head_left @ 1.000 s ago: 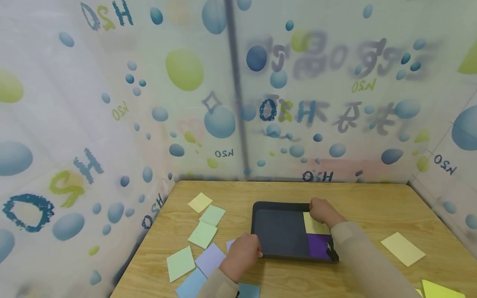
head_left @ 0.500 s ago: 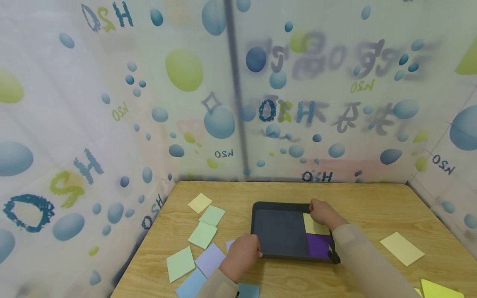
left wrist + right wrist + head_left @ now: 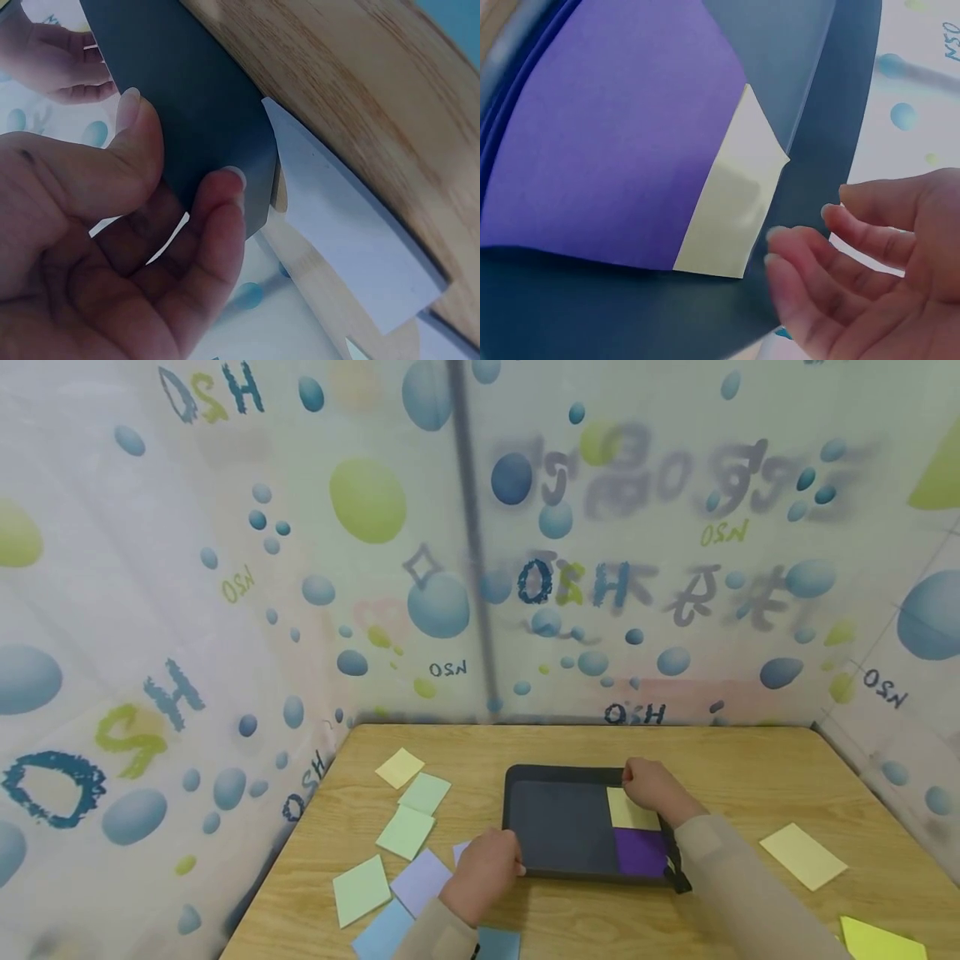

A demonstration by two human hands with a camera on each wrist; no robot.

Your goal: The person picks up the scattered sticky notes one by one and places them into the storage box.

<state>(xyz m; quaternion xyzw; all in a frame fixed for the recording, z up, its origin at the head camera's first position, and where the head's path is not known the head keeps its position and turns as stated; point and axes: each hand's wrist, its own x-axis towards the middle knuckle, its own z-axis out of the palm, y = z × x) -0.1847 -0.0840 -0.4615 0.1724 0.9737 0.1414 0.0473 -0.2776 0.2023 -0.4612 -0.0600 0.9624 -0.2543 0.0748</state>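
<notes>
In the head view a dark shallow tray (image 3: pixel 562 822) sits on the wooden table. Inside its right end lie a pale yellow square note (image 3: pixel 628 810) and, nearer me, a purple note (image 3: pixel 640 852). The left hand (image 3: pixel 483 872) pinches the tray's near left corner; the left wrist view shows its thumb and fingers on the dark wall (image 3: pixel 187 97). At the far right corner the right hand (image 3: pixel 655 787) holds the rim with curled fingers. In the right wrist view this hand (image 3: pixel 877 270) overlaps the tray wall beside the yellow note (image 3: pixel 731 195).
Left of the tray lie several loose paper notes: yellow (image 3: pixel 400 768), green (image 3: pixel 406 832), lilac (image 3: pixel 423 881) and blue (image 3: pixel 384 928). To the right are a pale yellow note (image 3: pixel 804 857) and a brighter yellow one (image 3: pixel 881 941). Patterned curtains (image 3: pixel 390 610) surround the table (image 3: pixel 720 747).
The right forearm has shifted slightly to the right, and the small black piece by its sleeve no longer overlaps the purple note. Both hands stay on the tray; the head view has turned slightly.
</notes>
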